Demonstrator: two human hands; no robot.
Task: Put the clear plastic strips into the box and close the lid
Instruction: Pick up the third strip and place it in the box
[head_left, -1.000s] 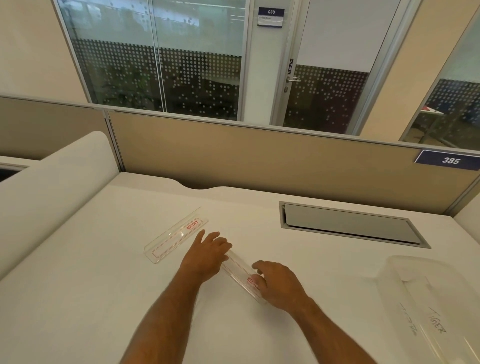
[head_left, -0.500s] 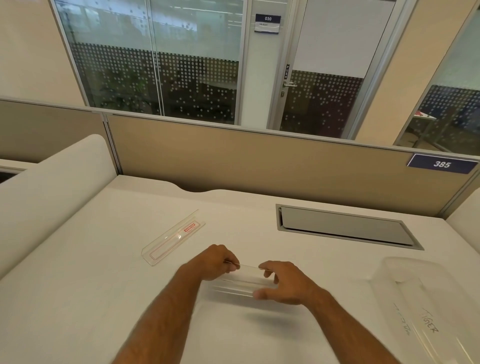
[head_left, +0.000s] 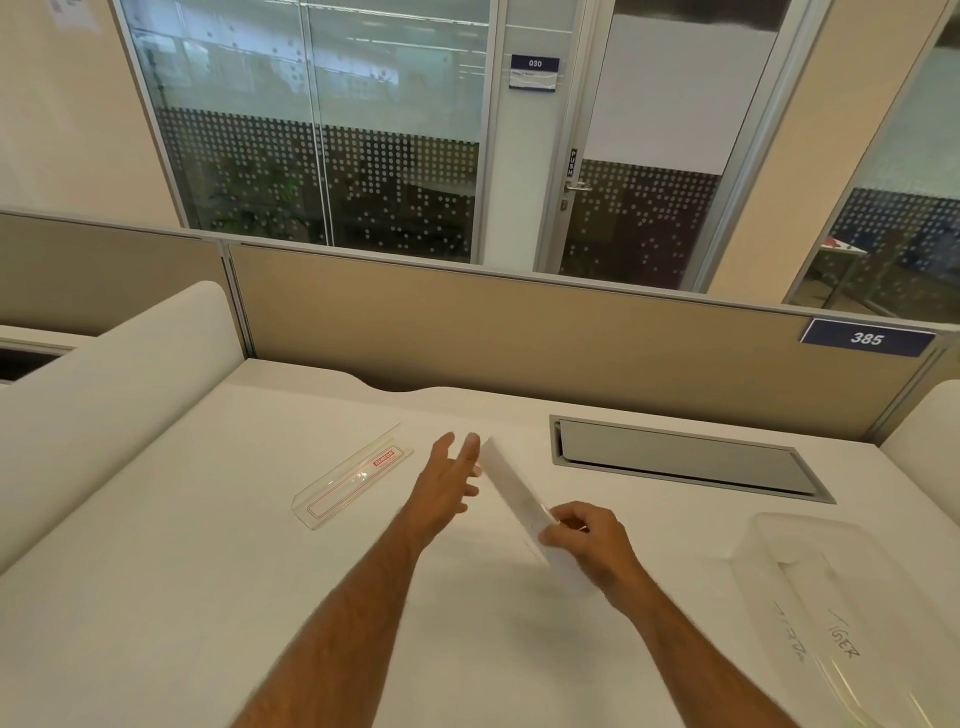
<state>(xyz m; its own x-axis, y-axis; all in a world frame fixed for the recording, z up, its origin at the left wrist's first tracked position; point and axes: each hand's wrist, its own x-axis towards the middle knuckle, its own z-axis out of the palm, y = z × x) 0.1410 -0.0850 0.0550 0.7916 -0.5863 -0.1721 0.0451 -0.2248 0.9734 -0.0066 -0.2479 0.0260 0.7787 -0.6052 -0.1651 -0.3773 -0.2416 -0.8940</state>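
My right hand (head_left: 584, 540) grips the near end of a clear plastic strip (head_left: 511, 493), which is lifted off the white table and points away toward the upper left. Just left of the strip's far end, my left hand (head_left: 449, 480) is open with fingers spread and holds nothing. A second clear strip with red print (head_left: 353, 475) lies flat on the table to the left of my left hand. The clear plastic box (head_left: 831, 613), with handwriting on it, stands at the lower right, partly cut off by the frame edge.
A grey cable hatch (head_left: 680, 460) is set into the table (head_left: 208, 597) behind my right hand. A beige partition (head_left: 519, 338) bounds the far edge, with white curved dividers left and right. Glass walls and a door lie beyond.
Both hands lifted the strip off the table. My left hand has since let go and spread open, while my right hand keeps the strip and has swung it to point away.
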